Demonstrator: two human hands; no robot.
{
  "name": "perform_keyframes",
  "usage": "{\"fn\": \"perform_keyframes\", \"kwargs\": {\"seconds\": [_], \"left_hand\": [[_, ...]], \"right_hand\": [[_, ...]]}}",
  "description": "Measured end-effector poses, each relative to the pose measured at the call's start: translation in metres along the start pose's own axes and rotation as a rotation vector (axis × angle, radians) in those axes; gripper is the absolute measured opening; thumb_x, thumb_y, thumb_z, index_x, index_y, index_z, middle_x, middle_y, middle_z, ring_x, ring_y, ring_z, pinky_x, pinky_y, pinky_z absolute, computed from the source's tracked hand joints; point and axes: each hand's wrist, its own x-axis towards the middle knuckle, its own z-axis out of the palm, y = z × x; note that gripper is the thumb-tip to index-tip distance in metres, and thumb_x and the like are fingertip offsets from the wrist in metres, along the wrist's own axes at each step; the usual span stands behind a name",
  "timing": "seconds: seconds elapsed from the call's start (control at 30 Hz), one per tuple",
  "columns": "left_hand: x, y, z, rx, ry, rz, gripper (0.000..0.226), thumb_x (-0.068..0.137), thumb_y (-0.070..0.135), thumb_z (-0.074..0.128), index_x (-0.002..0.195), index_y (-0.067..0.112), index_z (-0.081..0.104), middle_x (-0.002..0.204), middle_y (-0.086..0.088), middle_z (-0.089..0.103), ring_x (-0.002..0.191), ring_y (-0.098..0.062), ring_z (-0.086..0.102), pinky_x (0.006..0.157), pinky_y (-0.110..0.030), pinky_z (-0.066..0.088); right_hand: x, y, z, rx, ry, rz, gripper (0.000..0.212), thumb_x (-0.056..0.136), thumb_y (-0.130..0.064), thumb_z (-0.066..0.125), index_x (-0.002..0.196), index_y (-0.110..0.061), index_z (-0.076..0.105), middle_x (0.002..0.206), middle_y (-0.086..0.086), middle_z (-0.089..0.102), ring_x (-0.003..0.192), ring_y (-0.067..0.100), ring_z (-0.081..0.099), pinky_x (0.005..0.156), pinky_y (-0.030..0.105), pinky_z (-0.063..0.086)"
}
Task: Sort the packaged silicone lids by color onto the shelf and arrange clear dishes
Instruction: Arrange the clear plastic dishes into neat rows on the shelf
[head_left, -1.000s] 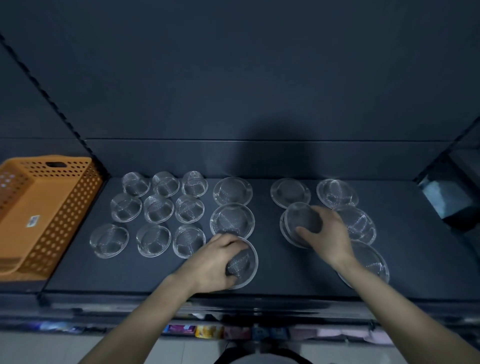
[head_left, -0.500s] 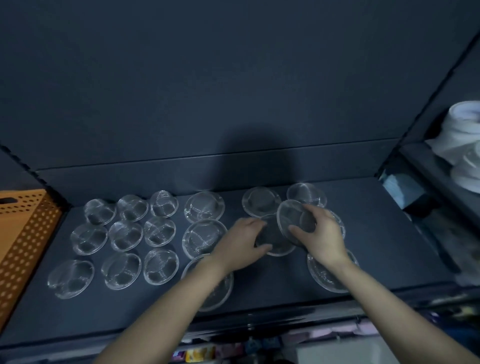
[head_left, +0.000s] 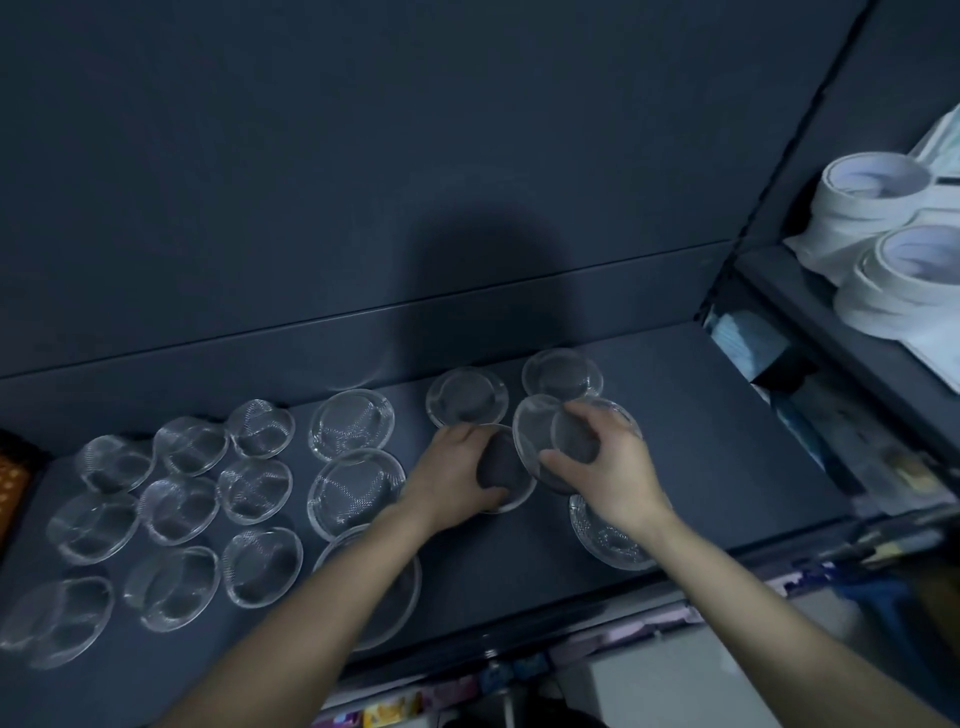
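Many clear glass dishes lie on a dark shelf (head_left: 701, 441). Several small bowls (head_left: 254, 488) form a grid on the left; larger dishes (head_left: 356, 493) run in a column beside them. My right hand (head_left: 608, 467) grips a tilted clear dish (head_left: 537, 434), lifted off the shelf. My left hand (head_left: 454, 475) rests on a clear dish (head_left: 511, 480) lying flat just left of it. Two dishes (head_left: 467, 397) sit behind the hands, and another (head_left: 605, 535) lies under my right wrist. No packaged lids show.
An orange basket corner (head_left: 10, 493) peeks in at the far left. To the right, a neighbouring shelf holds white tape rolls (head_left: 883, 244) and blue packets (head_left: 743, 343). Colourful packages (head_left: 395, 712) show on the shelf below the front edge.
My left hand left the front dish of the middle column and moved right onto the flat dish. My right hand raised and tilted its dish. The view swung right.
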Motion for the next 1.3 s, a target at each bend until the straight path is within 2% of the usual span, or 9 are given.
{"fn": "perform_keyframes", "kwargs": {"seconds": [0.1, 0.17, 0.33, 0.5, 0.6, 0.7, 1.0, 1.13, 1.3], "left_hand": [[-0.003, -0.002, 0.000, -0.027, -0.004, -0.006, 0.079, 0.066, 0.042, 0.074, 0.137, 0.028, 0.041, 0.131, 0.003, 0.048, 0.124, -0.020, 0.040, 0.105, -0.031, 0.034], [-0.005, -0.003, -0.002, -0.058, 0.004, -0.004, 0.080, 0.066, 0.043, 0.075, 0.137, 0.029, 0.041, 0.132, 0.004, 0.049, 0.125, -0.019, 0.042, 0.107, -0.029, 0.033], [-0.011, -0.005, -0.016, -0.121, -0.022, -0.015, 0.076, 0.072, 0.021, 0.077, 0.139, 0.019, 0.043, 0.140, -0.001, 0.046, 0.130, -0.014, 0.040, 0.099, -0.006, 0.020], [-0.025, -0.012, -0.025, -0.070, -0.024, -0.034, 0.062, 0.081, 0.006, 0.064, 0.139, 0.012, 0.044, 0.139, -0.007, 0.049, 0.130, -0.019, 0.043, 0.101, -0.009, 0.021], [-0.032, -0.015, -0.024, -0.073, 0.023, -0.026, 0.050, 0.085, 0.000, 0.057, 0.134, 0.007, 0.049, 0.133, -0.011, 0.054, 0.124, -0.023, 0.049, 0.100, -0.011, 0.025], [-0.038, -0.016, -0.022, -0.080, 0.030, -0.029, 0.046, 0.087, -0.001, 0.053, 0.132, 0.004, 0.051, 0.132, -0.013, 0.054, 0.124, -0.024, 0.050, 0.100, -0.011, 0.025], [-0.043, -0.011, -0.023, -0.096, 0.012, -0.019, 0.046, 0.090, 0.002, 0.048, 0.135, 0.007, 0.048, 0.138, -0.010, 0.050, 0.129, -0.021, 0.045, 0.103, -0.013, 0.024], [-0.045, -0.011, -0.023, -0.081, -0.016, -0.021, 0.051, 0.090, 0.015, 0.058, 0.138, 0.010, 0.044, 0.139, -0.008, 0.049, 0.128, -0.019, 0.045, 0.101, -0.013, 0.025], [-0.049, -0.011, -0.023, -0.059, -0.042, -0.038, 0.064, 0.085, 0.029, 0.066, 0.141, 0.014, 0.040, 0.141, -0.004, 0.045, 0.130, -0.016, 0.041, 0.102, -0.015, 0.025]], "right_hand": [[-0.006, -0.001, 0.002, -0.046, -0.088, -0.027, 0.063, 0.072, -0.027, 0.079, 0.130, -0.019, 0.053, 0.123, -0.001, 0.054, 0.106, 0.006, 0.048, 0.090, 0.012, 0.033], [-0.013, -0.001, 0.003, -0.073, -0.134, -0.050, 0.063, 0.072, -0.027, 0.078, 0.129, -0.019, 0.053, 0.120, -0.002, 0.054, 0.108, 0.009, 0.049, 0.090, 0.014, 0.033], [-0.036, 0.003, 0.013, -0.174, -0.224, -0.158, 0.066, 0.067, -0.041, 0.069, 0.128, -0.022, 0.054, 0.123, -0.003, 0.055, 0.116, 0.015, 0.049, 0.100, 0.022, 0.035], [-0.058, 0.012, 0.028, -0.322, -0.316, -0.272, 0.071, 0.066, -0.042, 0.067, 0.131, -0.020, 0.052, 0.129, -0.002, 0.050, 0.118, 0.022, 0.045, 0.101, 0.022, 0.033], [-0.066, 0.015, 0.035, -0.401, -0.323, -0.341, 0.067, 0.065, -0.042, 0.065, 0.127, -0.019, 0.054, 0.123, 0.001, 0.054, 0.111, 0.028, 0.049, 0.099, 0.032, 0.041], [-0.069, 0.014, 0.040, -0.406, -0.291, -0.351, 0.066, 0.063, -0.043, 0.063, 0.125, -0.021, 0.055, 0.118, 0.001, 0.057, 0.107, 0.028, 0.052, 0.096, 0.033, 0.044], [-0.068, 0.007, 0.048, -0.435, -0.309, -0.344, 0.071, 0.066, -0.042, 0.068, 0.132, -0.022, 0.050, 0.125, 0.000, 0.053, 0.114, 0.026, 0.046, 0.099, 0.031, 0.039], [-0.068, 0.011, 0.050, -0.444, -0.293, -0.377, 0.070, 0.065, -0.043, 0.067, 0.130, -0.021, 0.052, 0.122, 0.002, 0.055, 0.111, 0.028, 0.049, 0.098, 0.035, 0.043], [-0.063, 0.012, 0.046, -0.428, -0.366, -0.386, 0.071, 0.072, -0.045, 0.068, 0.135, -0.022, 0.047, 0.131, 0.002, 0.049, 0.119, 0.025, 0.043, 0.105, 0.032, 0.036]]}}
